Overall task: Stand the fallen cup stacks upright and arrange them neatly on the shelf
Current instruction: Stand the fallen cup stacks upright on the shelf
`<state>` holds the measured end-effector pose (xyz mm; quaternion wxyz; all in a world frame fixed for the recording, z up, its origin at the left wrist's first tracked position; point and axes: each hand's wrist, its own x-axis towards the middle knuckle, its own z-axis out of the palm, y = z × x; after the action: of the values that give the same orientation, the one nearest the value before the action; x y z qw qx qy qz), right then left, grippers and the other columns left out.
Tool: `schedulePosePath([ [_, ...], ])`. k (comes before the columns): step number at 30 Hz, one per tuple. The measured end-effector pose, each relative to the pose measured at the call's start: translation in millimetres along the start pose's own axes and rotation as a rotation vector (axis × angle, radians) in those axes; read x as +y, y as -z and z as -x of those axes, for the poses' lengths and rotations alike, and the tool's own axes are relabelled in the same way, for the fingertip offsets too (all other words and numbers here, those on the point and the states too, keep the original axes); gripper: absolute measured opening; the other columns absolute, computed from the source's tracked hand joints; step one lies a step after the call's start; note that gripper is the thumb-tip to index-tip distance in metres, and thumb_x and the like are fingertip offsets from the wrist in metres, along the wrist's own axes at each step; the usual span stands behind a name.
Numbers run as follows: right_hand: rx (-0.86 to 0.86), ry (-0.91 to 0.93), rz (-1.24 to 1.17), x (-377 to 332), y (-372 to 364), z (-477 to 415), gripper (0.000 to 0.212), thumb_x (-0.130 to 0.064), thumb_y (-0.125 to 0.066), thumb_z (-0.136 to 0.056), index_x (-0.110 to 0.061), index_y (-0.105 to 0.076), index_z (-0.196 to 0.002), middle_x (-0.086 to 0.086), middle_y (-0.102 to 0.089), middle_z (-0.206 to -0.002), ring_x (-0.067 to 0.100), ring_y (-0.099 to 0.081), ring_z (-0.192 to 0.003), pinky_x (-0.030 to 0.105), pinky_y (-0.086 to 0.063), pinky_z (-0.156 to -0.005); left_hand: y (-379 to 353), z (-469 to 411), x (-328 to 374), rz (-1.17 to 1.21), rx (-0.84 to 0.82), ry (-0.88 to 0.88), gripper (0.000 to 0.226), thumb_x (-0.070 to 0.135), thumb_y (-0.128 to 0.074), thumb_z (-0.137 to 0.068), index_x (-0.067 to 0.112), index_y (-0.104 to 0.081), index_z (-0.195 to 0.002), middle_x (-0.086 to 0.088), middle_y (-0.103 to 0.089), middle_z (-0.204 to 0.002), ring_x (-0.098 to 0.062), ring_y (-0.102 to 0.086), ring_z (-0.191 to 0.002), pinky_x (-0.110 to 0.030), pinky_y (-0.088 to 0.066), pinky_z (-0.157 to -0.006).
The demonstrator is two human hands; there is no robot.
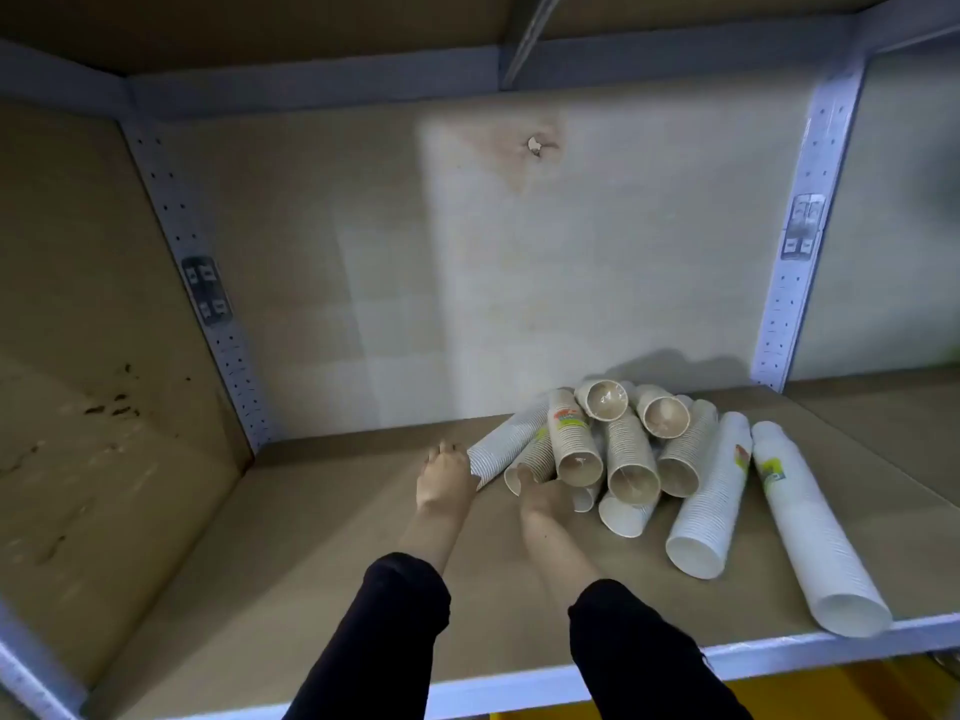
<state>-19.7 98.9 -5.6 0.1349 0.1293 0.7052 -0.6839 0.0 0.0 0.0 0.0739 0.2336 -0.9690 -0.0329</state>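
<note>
Both arms reached forward over the shelf (322, 537), left hand (445, 478) curled around the end of a fallen white cup stack (506, 441), right hand (537, 493) at the cup pile (623, 444), its grip unclear

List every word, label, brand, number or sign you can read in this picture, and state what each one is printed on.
None can be read.
Colourful print on the long white cup stack: too blurred.
Colourful print on a brown cup stack in the pile: too blurred.
Dark sticker on the left shelf upright: only unreadable marks.
Pale sticker on the right shelf upright: unreadable.
</note>
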Motion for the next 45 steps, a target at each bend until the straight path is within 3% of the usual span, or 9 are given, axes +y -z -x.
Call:
schedulePosePath([
  [11, -0.029, -0.11, 0.021, -5.2, -9.9, -20.8, 0.05, -0.027, -0.056, -0.089, 0.012, -0.05, -0.12, 0.023, -0.06, -0.123, 0.034, -0.057, -0.113, 0.033, -0.044, -0.091, -6.4, -8.7, -7.1, 0.041, -0.088, 0.063, 0.045, 0.024, -0.052, -0.093, 0.0, -0.044, -0.129, -0.016, -0.046, -0.135, -0.028, -0.046, -0.126, -0.031, -0.041, -0.101],
  [21, -0.022, -0.045, 0.015, 2.3, -5.5, -19.3, 0.071, -0.021, -0.065, -0.082, -0.001, -0.03, -0.14, 0.018, -0.05, -0.137, 0.032, -0.054, -0.119, 0.034, -0.042, -0.096, 1.2, 13.2, -25.3, -0.006, -0.074, 0.109, 0.042, 0.025, -0.051, -0.092, -0.001, -0.048, -0.124, -0.016, -0.051, -0.131, -0.029, -0.051, -0.121, -0.031, -0.042, -0.098],
  [24, -0.075, -0.066, 0.123, 7.2, -3.6, -16.4, 0.072, -0.028, -0.066, -0.08, 0.0, -0.034, -0.138, 0.019, -0.059, -0.124, 0.029, -0.06, -0.083, 0.034, -0.047, -0.082, 6.1, 23.2, -33.7, -0.015, -0.088, 0.145, 0.045, 0.027, -0.054, -0.091, 0.0, -0.047, -0.125, -0.016, -0.052, -0.131, -0.029, -0.051, -0.121, -0.03, -0.043, -0.097],
  [31, -0.242, -0.125, 0.268, 10.2, 5.6, -16.9, 0.038, -0.026, -0.071, -0.068, -0.005, -0.054, -0.096, 0.008, -0.052, -0.079, 0.019, -0.05, -0.064, 0.026, -0.045, -0.061, 27.3, 50.7, -56.1, 0.011, -0.216, 0.271, 0.055, 0.031, -0.067, -0.082, 0.007, -0.049, -0.127, -0.009, -0.054, -0.131, -0.026, -0.053, -0.122, -0.031, -0.048, -0.094],
  [33, -0.276, -0.155, 0.349, 8.4, 8.4, -12.1, 0.026, -0.025, -0.069, -0.07, -0.007, -0.05, -0.07, 0.005, -0.048, -0.068, 0.015, -0.044, -0.054, 0.023, -0.04, -0.047, 33.1, 58.7, -61.8, 0.026, -0.257, 0.294, 0.056, 0.031, -0.068, -0.081, 0.007, -0.049, -0.128, -0.007, -0.053, -0.131, -0.025, -0.053, -0.121, -0.031, -0.049, -0.093],
  [35, -0.319, -0.169, 0.421, 6.4, 8.7, -8.4, 0.031, -0.026, -0.066, -0.074, -0.01, -0.042, -0.062, 0.004, -0.043, -0.063, 0.014, -0.041, -0.053, 0.023, -0.043, -0.054, 37.4, 66.4, -66.4, 0.035, -0.278, 0.309, 0.055, 0.03, -0.067, -0.081, 0.007, -0.049, -0.127, -0.007, -0.054, -0.129, -0.024, -0.055, -0.119, -0.029, -0.049, -0.09],
  [39, -0.347, -0.123, 0.46, 7.9, 4.2, -2.7, 0.031, -0.03, -0.067, -0.075, -0.009, -0.048, -0.087, 0.005, -0.051, -0.08, 0.019, -0.052, -0.077, 0.025, -0.045, -0.063, 42.5, 77.6, -71.3, 0.047, -0.301, 0.331, 0.057, 0.032, -0.067, -0.079, 0.006, -0.049, -0.127, -0.007, -0.057, -0.128, -0.024, -0.057, -0.116, -0.029, -0.05, -0.09],
  [43, -0.306, 0.021, 0.461, 12.0, -4.5, -2.6, 0.062, -0.035, -0.067, -0.077, -0.002, -0.047, -0.126, 0.014, -0.06, -0.121, 0.028, -0.057, -0.111, 0.034, -0.049, -0.094, 41.7, 79.7, -71.6, 0.054, -0.315, 0.337, 0.059, 0.034, -0.069, -0.077, 0.006, -0.051, -0.126, -0.008, -0.057, -0.128, -0.025, -0.058, -0.115, -0.03, -0.05, -0.089],
  [45, -0.283, 0.058, 0.487, 11.9, -7.8, -0.6, 0.064, -0.038, -0.064, -0.079, 0.0, -0.047, -0.128, 0.017, -0.059, -0.125, 0.031, -0.057, -0.113, 0.034, -0.048, -0.094, 39.4, 77.2, -71.2, 0.076, -0.305, 0.337, 0.06, 0.037, -0.069, -0.077, 0.007, -0.051, -0.126, -0.008, -0.057, -0.128, -0.025, -0.057, -0.116, -0.031, -0.05, -0.09],
])
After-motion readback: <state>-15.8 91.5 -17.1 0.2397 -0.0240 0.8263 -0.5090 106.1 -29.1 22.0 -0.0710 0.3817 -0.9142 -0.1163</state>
